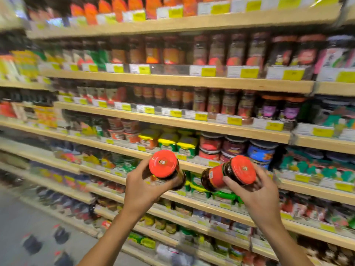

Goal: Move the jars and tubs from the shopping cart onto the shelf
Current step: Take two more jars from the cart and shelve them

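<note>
I hold two dark glass jars with red lids out in front of the shelves. My left hand point(143, 191) grips one jar point(163, 164) around its body, its lid facing me. My right hand point(253, 196) grips the other jar point(228, 174) near its lid, tipped so its base points left; it has a red label. Both jars hover in front of the shelf point(192, 166) at about mid height, apart from each other. The shopping cart is out of view.
Wooden shelves point(172, 81) run the whole width, packed with jars, tubs and packets behind yellow price tags. Several similar red-lidded jars stand on the upper rows. Grey floor point(28, 217) with a few dark items lies at the lower left. The view is motion-blurred.
</note>
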The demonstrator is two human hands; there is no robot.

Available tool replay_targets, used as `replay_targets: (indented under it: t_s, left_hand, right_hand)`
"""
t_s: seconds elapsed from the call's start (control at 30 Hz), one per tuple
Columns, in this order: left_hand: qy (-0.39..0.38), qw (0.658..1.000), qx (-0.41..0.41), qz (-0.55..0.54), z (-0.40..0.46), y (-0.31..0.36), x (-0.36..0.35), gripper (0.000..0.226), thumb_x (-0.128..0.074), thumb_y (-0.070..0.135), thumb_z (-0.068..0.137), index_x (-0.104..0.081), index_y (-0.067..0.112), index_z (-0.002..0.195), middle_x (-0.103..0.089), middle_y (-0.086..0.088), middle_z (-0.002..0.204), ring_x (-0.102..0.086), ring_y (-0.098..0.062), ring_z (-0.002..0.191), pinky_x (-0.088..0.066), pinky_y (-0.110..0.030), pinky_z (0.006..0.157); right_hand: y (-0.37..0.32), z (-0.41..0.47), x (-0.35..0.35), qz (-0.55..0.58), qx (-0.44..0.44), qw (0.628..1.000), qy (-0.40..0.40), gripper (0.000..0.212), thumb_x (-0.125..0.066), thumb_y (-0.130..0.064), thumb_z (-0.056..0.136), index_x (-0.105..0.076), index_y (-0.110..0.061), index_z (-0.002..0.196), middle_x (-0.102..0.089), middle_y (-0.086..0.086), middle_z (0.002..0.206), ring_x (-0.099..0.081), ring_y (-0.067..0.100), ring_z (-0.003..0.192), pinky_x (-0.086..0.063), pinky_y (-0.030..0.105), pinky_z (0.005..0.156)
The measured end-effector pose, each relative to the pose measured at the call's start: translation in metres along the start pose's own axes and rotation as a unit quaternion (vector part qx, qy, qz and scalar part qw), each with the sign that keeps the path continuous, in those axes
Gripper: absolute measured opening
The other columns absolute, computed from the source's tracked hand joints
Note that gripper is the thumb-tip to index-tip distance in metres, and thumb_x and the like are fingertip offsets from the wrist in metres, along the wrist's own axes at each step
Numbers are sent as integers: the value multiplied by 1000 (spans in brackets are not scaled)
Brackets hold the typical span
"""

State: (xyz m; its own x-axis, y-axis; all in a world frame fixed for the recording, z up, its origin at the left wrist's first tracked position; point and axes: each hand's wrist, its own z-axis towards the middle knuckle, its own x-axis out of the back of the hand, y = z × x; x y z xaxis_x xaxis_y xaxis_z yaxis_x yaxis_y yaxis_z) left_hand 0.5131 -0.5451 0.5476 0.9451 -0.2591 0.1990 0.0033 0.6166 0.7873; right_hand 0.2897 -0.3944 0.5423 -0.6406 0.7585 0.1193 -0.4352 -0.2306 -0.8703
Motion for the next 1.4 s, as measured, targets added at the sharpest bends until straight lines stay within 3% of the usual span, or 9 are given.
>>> replay_targets:
  t_s: [0.13, 0.3, 0.53, 0.7, 0.8, 0.97, 1.07, 1.23, 1.4]
  left_hand:
    - [30, 999, -15, 25, 21, -19, 56, 63, -92, 35, 60, -66, 30, 117, -71, 22, 104, -68, -1, 99, -53, -17, 85]
    - [52, 998, -24, 37, 48, -38, 99, 62, -91, 37, 59, -62, 41, 113, -71, 23, 103, -67, 2, 100, -53, -14, 85]
    - [71, 996, -18, 57, 71, -74, 134, 69, -92, 38, 59, -67, 18, 121, -72, 10, 108, -68, -4, 102, -55, -22, 89]
    - [78, 994, -30, 68, 101, -86, 148, 67, -91, 37, 58, -62, 37, 118, -70, 27, 105, -66, 5, 101, -53, -13, 87]
    - [92, 992, -41, 80, 130, -97, 154, 68, -92, 35, 57, -63, 35, 118, -72, 21, 106, -67, 5, 100, -53, -14, 88]
    - [99, 990, -50, 83, 181, -118, 164, 72, -91, 37, 56, -66, 24, 122, -73, 21, 105, -67, 5, 101, -52, -13, 89]
    - [100, 989, -67, 90, 210, -130, 171, 73, -90, 36, 56, -66, 19, 123, -72, 13, 111, -67, 4, 103, -51, -12, 89]
    - [91, 989, -97, 71, 249, -154, 183, 66, -90, 30, 58, -62, 27, 119, -67, 34, 103, -63, 12, 100, -48, -6, 84]
    - [80, 989, -120, 36, 285, -183, 193, 66, -90, 29, 59, -66, 11, 118, -69, 13, 108, -62, 13, 98, -47, -5, 84]
  right_hand:
    - [-12, 5, -60, 17, 10, 1000, -12, 58, -86, -36, 60, -61, -42, 112, -72, -20, 106, -69, 1, 99, -56, 17, 85]
    - [-28, 19, -115, 17, 39, 999, -27, 54, -86, -33, 63, -61, -42, 110, -70, -27, 104, -69, -1, 98, -53, 12, 82]
    - [-29, 48, -171, 10, 53, 998, -39, 61, -87, -41, 59, -62, -42, 114, -70, -19, 109, -68, 0, 102, -53, 13, 82]
    - [-20, 83, -210, 38, 66, 996, -41, 67, -88, -38, 61, -64, -28, 122, -72, -12, 112, -69, 3, 104, -55, 23, 90]
    - [-14, 108, -234, 61, 73, 995, -41, 70, -88, -39, 61, -64, -23, 125, -73, -8, 113, -69, 8, 105, -56, 29, 92]
    - [-14, 157, -274, 87, 77, 992, -51, 60, -89, -37, 61, -64, -37, 115, -73, -14, 108, -70, 5, 101, -55, 21, 86]
    - [-16, 182, -295, 102, 89, 990, -46, 63, -89, -37, 60, -63, -34, 118, -73, -13, 110, -70, 5, 102, -54, 17, 84]
    - [-15, 205, -325, 107, 104, 989, -11, 69, -88, -37, 60, -62, -28, 123, -72, -9, 115, -70, 7, 105, -55, 21, 86]
    - [-19, 216, -356, 97, 118, 987, 44, 68, -89, -27, 62, -61, -19, 124, -71, -2, 115, -70, 10, 103, -54, 18, 83]
